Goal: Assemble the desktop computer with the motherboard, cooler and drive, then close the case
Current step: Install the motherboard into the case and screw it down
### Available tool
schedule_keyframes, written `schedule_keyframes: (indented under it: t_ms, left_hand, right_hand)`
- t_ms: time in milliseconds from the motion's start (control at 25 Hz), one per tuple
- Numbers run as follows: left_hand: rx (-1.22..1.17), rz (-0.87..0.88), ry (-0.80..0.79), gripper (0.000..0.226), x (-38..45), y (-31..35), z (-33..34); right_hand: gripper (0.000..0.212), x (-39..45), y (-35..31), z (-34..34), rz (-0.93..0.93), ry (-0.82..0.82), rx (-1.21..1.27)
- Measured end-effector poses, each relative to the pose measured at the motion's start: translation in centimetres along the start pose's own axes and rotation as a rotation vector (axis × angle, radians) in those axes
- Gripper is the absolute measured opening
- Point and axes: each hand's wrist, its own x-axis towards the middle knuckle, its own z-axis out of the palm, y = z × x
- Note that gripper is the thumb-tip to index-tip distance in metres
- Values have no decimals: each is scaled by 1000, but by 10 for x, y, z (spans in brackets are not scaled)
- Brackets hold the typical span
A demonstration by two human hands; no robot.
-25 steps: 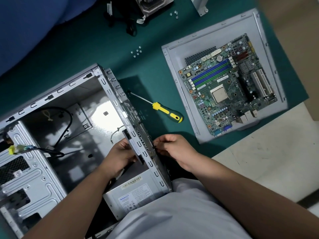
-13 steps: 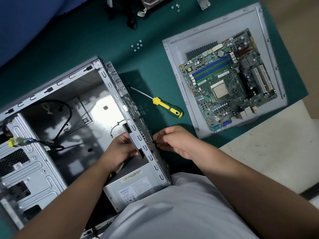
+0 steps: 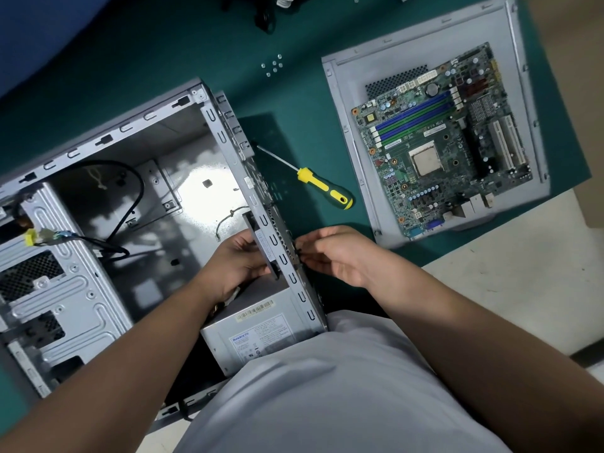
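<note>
With the case (image 3: 108, 204) open-side-up, the left hand (image 3: 237, 264) grips a dark fan-like part (image 3: 261, 246) inside its rear wall, the right hand (image 3: 333, 253) pinches opposite outside, and the motherboard (image 3: 444, 142) lies well apart rightward.

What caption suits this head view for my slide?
Both hands, left inside, right outside, work at the open grey metal computer case's rear wall; green motherboard waits on the side panel.

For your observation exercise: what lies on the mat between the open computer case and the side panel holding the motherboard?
In the head view, a yellow-handled screwdriver lies on the green mat between the case and the panel; the motherboard rests on that panel.
</note>
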Motion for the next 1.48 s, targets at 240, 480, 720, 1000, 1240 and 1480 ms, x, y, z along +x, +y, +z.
schedule_keyframes:
  t_ms: [240,480,720,1000,1240,1480]
  left_hand:
    - [10,9,-24,28,3,-2,-4]
    - [-6,13,-39,38,6,-6,-5]
    - [-37,7,-74,42,11,-11,-8]
    - [-26,15,-83,38,13,-14,-11]
    - [-12,27,-83,40,13,-13,-11]
    - [7,27,-95,54,16,-16,-12]
  right_hand:
    - [21,0,2,0,17,-1,16]
    - [20,1,1,0,22,5,15]
    - [23,-2,4,0,-12,13,22]
    - [19,-8,21,-3,-233,15,-18]
    - [20,-9,22,-4,-281,52,-90]
    - [11,-18,-15,-16,-958,407,-859]
